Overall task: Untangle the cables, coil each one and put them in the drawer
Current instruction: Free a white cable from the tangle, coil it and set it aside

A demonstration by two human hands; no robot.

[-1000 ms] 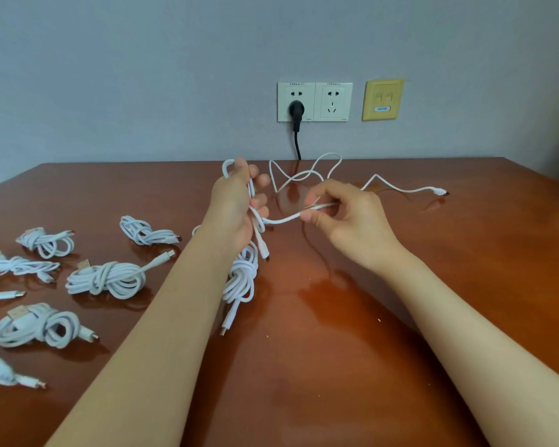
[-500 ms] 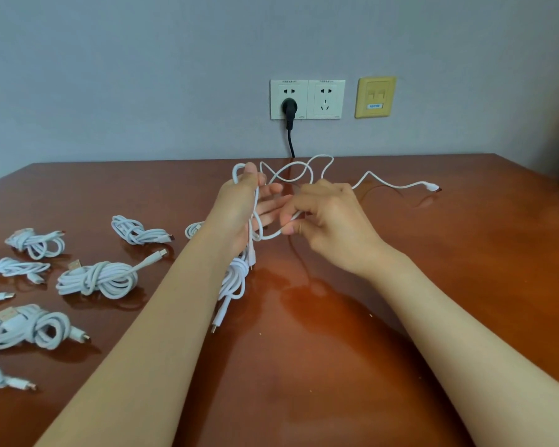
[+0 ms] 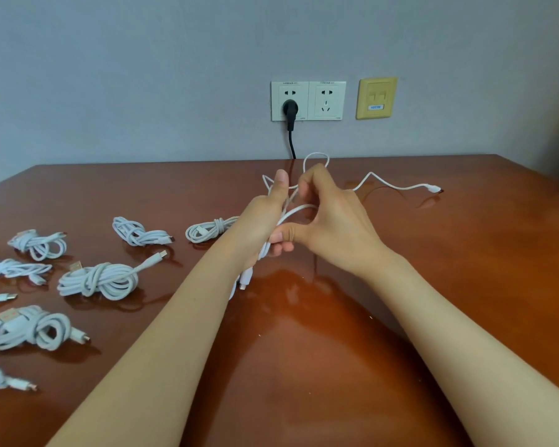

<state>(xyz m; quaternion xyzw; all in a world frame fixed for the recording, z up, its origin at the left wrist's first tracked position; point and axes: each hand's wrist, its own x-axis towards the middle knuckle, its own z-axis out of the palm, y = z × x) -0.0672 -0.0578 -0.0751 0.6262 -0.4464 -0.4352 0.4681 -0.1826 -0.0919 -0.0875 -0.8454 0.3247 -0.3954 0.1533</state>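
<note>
We grip the white cable (image 3: 397, 187) in our left hand (image 3: 262, 221), thumb up | right hand (image 3: 336, 227) curled, pinching it | both hands over the table (image 3: 465, 269)

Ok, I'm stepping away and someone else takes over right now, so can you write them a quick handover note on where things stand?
Left hand grips the gathered loops of the white cable. Right hand pinches a strand of it close by.
Its free end lies on the table, far right.
Done: about eight coiled cables lie on the table's left side, some cut off by the frame edge.
Left: finish coiling this one, then move them all into the drawer, which is not in view.
</note>
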